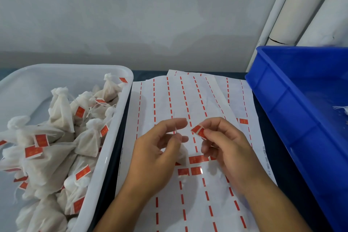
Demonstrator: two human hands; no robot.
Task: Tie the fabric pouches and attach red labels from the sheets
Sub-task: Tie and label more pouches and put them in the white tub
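Head view: the left hand (pixel 156 156) had its fingers curled, thumb and forefinger pinching a thin white drawstring (pixel 176 131), with a small fabric pouch (pixel 183 153) tucked under its lower fingers. Just to its right, close but apart, the right hand (pixel 226 149) pinched a peeled red label (pixel 198 131) between thumb and fingertips, the label half folded and aimed at the string. Beneath both hands lay the label sheets (pixel 188 100), mostly stripped to backing and red dashes; only a few whole labels (pixel 195 170) remained under the palms, plus one beyond the right hand. Left of the left hand, a white tray (pixel 120 118) held many tied, labelled pouches (pixel 62 137). Right of the right hand, a blue bin (pixel 301 111) showed a scrap of white fabric at its edge, contents otherwise unclear. Judged well along: this pouch's label not yet attached.
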